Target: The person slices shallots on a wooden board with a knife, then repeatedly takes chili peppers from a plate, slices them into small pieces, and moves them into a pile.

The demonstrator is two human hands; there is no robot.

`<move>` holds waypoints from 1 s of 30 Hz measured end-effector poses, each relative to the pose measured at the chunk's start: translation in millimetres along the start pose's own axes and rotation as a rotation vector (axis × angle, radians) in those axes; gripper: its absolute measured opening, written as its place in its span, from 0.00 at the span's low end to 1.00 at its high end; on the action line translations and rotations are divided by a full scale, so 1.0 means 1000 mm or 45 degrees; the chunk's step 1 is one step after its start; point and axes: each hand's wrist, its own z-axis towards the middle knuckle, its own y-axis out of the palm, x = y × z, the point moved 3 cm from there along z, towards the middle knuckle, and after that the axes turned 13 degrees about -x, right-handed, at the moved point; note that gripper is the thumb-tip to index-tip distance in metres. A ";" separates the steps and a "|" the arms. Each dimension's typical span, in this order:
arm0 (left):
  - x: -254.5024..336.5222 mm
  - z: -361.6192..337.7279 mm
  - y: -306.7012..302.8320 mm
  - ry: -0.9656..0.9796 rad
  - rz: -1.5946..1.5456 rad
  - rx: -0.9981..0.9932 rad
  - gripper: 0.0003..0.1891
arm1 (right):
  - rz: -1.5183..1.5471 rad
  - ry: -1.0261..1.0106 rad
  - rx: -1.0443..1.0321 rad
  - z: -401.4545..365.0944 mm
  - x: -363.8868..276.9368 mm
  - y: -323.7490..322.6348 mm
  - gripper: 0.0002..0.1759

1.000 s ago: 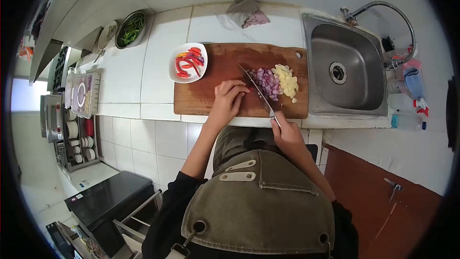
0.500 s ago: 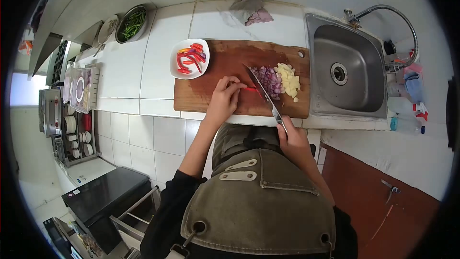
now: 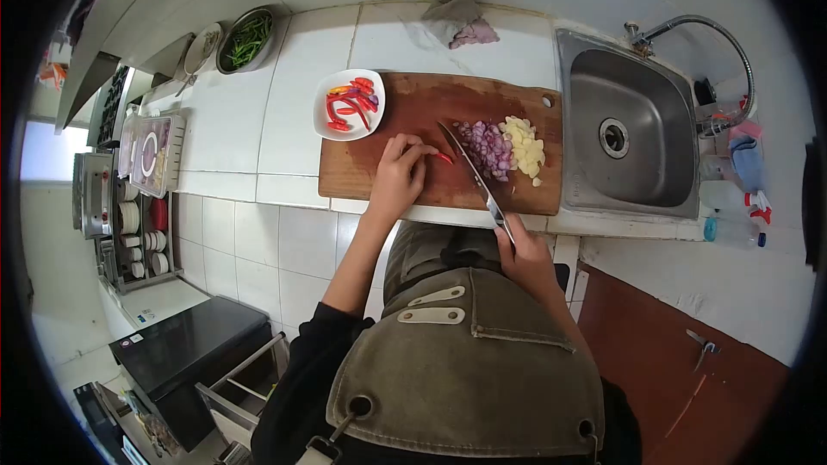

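Inspector: What differs from the frame half a second ago?

Clerk: The red chili then ran from the fingers across to the knife. Now only a short red end shows, and the blade stands a little to its right, apart from it.

Inspector: State of the left hand?

Clerk: Near the middle of the frame, over the cutting board. Its fingertips are drawn together and pinch the chili, whose visible end projects right from them. How much the fingers hide cannot be told.

Inspector: And the right hand?

Clerk: Closed around the knife handle, just below the board's lower edge. The blade slants up and to the left, its point above the level of the chili.

Inspector: Edges and open room?

Clerk: Chopped purple pieces lie just right of the blade, with pale yellow slices beside them, leaving little room on that side. Bare wood lies above the left hand and to its lower left. A white bowl of chilies overlaps the board's upper left corner in the view. The board's right edge lies beside the sink; the lower edge runs along the near side of the white counter, with the apron below.
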 end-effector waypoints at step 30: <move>-0.086 0.069 -0.093 -0.446 0.722 -0.029 0.08 | -0.009 -0.058 0.129 -0.013 -0.001 -0.003 0.14</move>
